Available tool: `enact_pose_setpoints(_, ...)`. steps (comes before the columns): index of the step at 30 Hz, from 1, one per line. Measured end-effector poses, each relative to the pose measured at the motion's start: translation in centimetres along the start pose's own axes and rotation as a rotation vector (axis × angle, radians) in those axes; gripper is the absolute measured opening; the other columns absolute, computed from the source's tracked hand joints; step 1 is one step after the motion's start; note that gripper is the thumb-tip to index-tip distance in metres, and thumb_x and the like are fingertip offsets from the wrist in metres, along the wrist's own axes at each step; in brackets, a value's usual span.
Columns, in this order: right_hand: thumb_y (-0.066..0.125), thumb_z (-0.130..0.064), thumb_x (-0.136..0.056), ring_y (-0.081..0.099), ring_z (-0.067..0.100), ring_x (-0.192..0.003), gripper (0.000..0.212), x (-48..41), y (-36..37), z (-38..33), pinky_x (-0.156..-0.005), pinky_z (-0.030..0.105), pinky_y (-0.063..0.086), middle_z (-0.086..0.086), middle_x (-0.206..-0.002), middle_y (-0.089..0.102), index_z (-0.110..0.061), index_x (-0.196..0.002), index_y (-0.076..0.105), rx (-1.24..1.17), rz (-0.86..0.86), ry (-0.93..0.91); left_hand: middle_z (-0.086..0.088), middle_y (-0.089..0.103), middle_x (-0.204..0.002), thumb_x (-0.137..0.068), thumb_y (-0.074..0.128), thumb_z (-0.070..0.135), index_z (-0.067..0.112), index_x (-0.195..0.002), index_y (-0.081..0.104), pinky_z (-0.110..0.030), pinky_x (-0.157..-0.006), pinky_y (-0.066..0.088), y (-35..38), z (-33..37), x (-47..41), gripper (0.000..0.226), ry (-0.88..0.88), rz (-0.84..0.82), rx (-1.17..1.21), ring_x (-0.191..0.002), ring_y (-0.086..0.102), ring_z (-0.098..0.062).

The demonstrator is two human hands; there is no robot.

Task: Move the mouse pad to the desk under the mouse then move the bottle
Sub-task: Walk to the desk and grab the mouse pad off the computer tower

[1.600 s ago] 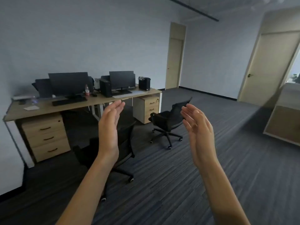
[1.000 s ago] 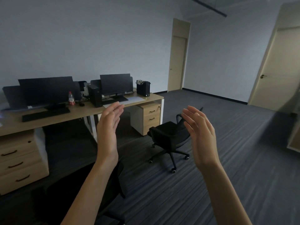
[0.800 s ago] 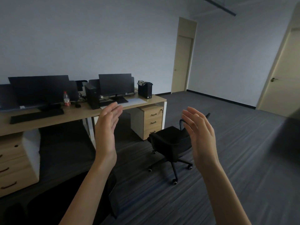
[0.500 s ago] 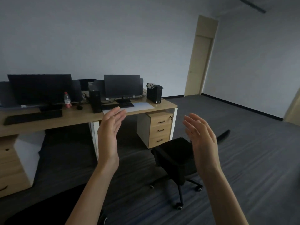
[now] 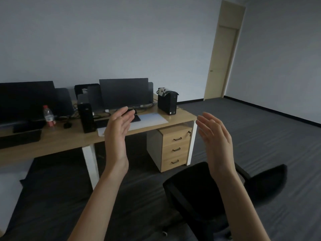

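Reaching forward at mid-frame, the left hand (image 5: 116, 134) and the right hand (image 5: 214, 136) are both raised with palms turned toward each other, fingers spread loosely and nothing in either grasp. Behind them, across the left half of the frame, runs a wooden desk (image 5: 180, 117). The pale mouse pad (image 5: 149, 119) lies flat on the desk's right part, just right of the left hand's fingertips in the picture, in front of a dark monitor (image 5: 124, 92). The mouse (image 5: 67, 125), small and dark, sits further left on the desk, well apart from the pad. Just left of it stands the bottle (image 5: 48, 115), upright, clear with a red cap. A drawer unit (image 5: 173, 146) stands under the desk's right end, and a black office chair (image 5: 199, 192) fills the lower right.
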State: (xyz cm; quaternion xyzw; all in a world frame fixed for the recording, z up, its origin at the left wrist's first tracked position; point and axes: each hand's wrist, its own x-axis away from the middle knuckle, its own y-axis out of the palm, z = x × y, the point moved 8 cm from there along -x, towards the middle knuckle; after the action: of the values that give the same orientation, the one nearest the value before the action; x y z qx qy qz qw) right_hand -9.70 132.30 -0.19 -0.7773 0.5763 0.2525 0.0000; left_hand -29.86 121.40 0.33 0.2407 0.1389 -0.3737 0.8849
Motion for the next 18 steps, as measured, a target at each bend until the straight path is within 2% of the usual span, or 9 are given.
enact_pose_setpoints(6, 0.040, -0.017, -0.091, 0.059, 0.012, -0.108, 0.024, -14.6, 1.4, 5.2, -0.096, 0.028, 0.043, -0.001, -0.108, 0.065, -0.027, -0.098, 0.061, -0.046, 0.053, -0.009, 0.000, 0.061, -0.114, -0.095, 0.029, 0.018, 0.029, -0.102, 0.053, -0.030, -0.105, 0.037, 4.0, -6.3, -14.0, 0.028, -0.005, -0.030, -0.005, -0.114, 0.055, -0.011)
enact_pose_setpoints(10, 0.039, -0.016, -0.092, 0.059, 0.011, -0.108, 0.024, -23.1, 2.5, 9.2, -0.095, 0.027, 0.043, -0.002, -0.107, 0.066, -0.025, -0.101, 0.061, -0.040, 0.056, -0.001, 0.000, 0.061, -0.113, -0.094, 0.029, 0.019, 0.028, -0.103, 0.054, -0.027, -0.102, 0.039, 5.5, -11.0, -22.0, 0.027, -0.022, -0.021, -0.015, -0.114, 0.055, -0.011)
enact_pose_setpoints(14, 0.039, -0.016, -0.092, 0.059, 0.013, -0.109, 0.025, -30.9, 3.7, 14.0, -0.095, 0.027, 0.044, -0.001, -0.109, 0.065, -0.025, -0.101, 0.060, -0.036, 0.067, 0.008, 0.000, 0.062, -0.115, -0.084, 0.037, 0.030, 0.030, -0.101, 0.055, -0.021, -0.097, 0.043, 6.4, -16.0, -29.4, 0.024, -0.016, -0.024, -0.016, -0.110, 0.057, -0.006)
enact_pose_setpoints(18, 0.039, -0.017, -0.092, 0.059, 0.012, -0.110, 0.024, -39.2, 4.8, 19.7, -0.096, 0.028, 0.044, -0.002, -0.110, 0.065, -0.026, -0.101, 0.060, -0.024, 0.062, 0.002, -0.005, 0.060, -0.120, -0.093, 0.031, 0.018, 0.030, -0.102, 0.055, -0.026, -0.101, 0.040, 7.4, -22.3, -37.7, 0.028, -0.015, -0.026, -0.033, -0.114, 0.056, -0.010)
